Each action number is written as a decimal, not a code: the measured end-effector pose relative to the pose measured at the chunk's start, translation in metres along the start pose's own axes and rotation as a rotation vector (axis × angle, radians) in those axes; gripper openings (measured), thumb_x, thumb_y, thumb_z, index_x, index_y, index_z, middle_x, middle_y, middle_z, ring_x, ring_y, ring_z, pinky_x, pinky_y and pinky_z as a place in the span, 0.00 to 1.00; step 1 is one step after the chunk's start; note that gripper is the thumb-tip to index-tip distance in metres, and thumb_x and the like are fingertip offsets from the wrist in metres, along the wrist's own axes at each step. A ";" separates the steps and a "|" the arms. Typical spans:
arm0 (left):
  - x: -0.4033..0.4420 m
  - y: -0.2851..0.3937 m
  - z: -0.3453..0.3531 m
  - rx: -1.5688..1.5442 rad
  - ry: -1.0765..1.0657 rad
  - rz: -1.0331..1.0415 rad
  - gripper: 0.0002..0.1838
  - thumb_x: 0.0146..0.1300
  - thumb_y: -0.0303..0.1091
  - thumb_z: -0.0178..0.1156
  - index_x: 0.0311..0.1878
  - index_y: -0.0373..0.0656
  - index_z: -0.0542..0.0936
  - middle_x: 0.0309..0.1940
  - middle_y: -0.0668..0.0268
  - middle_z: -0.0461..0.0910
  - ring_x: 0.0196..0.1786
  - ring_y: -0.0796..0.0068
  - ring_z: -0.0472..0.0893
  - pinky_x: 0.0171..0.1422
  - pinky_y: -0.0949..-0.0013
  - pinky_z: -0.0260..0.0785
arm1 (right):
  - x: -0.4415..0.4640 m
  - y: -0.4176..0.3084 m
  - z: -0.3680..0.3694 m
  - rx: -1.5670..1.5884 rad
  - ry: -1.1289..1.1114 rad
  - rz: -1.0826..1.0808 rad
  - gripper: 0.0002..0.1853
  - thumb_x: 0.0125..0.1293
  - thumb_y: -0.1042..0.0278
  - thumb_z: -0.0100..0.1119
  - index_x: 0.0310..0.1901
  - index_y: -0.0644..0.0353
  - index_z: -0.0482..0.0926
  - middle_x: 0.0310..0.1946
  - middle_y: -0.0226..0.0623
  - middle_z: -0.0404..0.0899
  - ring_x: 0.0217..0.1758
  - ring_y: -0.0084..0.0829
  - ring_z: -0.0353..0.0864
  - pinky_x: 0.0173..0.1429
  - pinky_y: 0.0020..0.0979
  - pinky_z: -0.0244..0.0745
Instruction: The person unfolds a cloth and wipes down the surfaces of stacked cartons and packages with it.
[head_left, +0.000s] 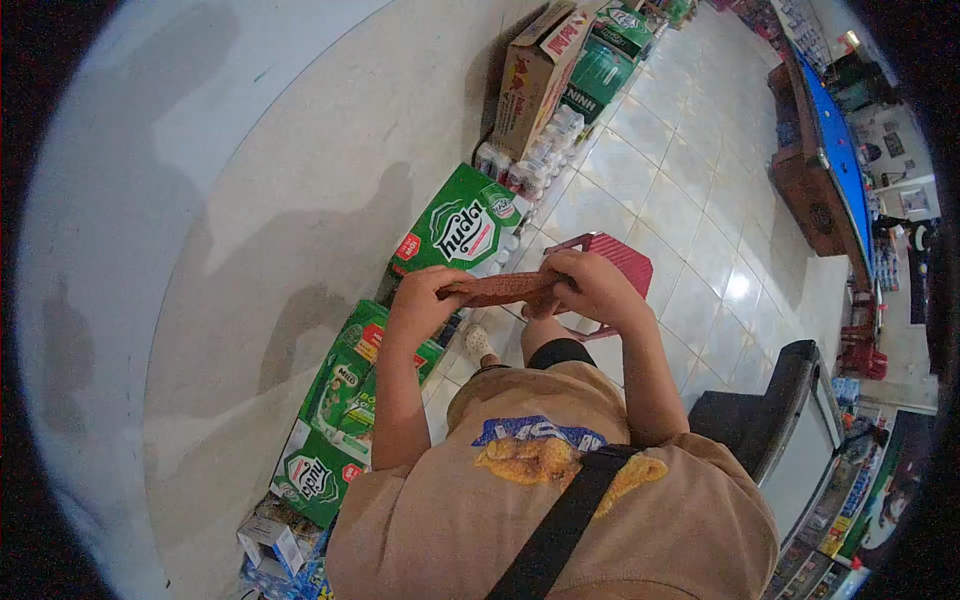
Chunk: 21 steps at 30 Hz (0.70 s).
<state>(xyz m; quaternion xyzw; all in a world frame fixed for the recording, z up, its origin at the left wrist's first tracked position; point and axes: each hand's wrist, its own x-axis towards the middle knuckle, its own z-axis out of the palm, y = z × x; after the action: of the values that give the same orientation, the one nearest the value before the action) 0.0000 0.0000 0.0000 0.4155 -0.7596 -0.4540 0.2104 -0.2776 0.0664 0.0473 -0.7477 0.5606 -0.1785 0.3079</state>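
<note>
A flat, brown, leather-like item (503,289) with a textured surface stretches level between my two hands, in front of my body. My left hand (425,303) pinches its left end, fingers closed over the edge. At the other end, my right hand (596,287) grips it with curled fingers. Part of the item is hidden by the fingers, so its exact kind does not show. Just behind my right hand is a red plastic stool (622,262). Beyond the left hand lies a green Huda beer carton (462,222).
More green cartons (318,470) line the wall on the left. Farther along stand wrapped cans (550,150) and a Red Bull box (535,85). A blue-topped pool table (835,140) is at the far right, and a dark-framed case (800,420) nearer. White tiles cover the floor.
</note>
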 end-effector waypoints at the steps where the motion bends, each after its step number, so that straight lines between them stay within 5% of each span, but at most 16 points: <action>1: 0.000 -0.002 0.001 -0.019 0.009 0.011 0.16 0.53 0.23 0.67 0.47 0.43 0.86 0.38 0.58 0.85 0.39 0.63 0.85 0.47 0.65 0.75 | 0.001 0.000 0.000 0.006 0.015 -0.013 0.10 0.58 0.70 0.59 0.42 0.61 0.78 0.37 0.49 0.81 0.43 0.52 0.82 0.49 0.45 0.77; 8: -0.008 0.000 -0.004 -0.013 0.044 -0.014 0.16 0.52 0.22 0.67 0.46 0.42 0.86 0.31 0.59 0.82 0.35 0.64 0.84 0.42 0.66 0.74 | 0.006 -0.005 -0.002 0.052 -0.018 -0.027 0.11 0.55 0.76 0.57 0.41 0.65 0.78 0.36 0.49 0.81 0.42 0.52 0.81 0.49 0.43 0.76; 21: -0.018 0.004 -0.010 0.007 0.071 -0.072 0.15 0.53 0.23 0.67 0.46 0.41 0.86 0.37 0.58 0.85 0.39 0.63 0.85 0.46 0.66 0.75 | 0.017 -0.005 0.002 0.024 -0.019 -0.069 0.13 0.54 0.77 0.57 0.43 0.64 0.79 0.37 0.49 0.81 0.43 0.52 0.81 0.51 0.44 0.76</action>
<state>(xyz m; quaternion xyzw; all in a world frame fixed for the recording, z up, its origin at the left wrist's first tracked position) 0.0155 0.0110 0.0093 0.4593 -0.7379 -0.4435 0.2190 -0.2676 0.0515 0.0476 -0.7644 0.5296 -0.1887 0.3158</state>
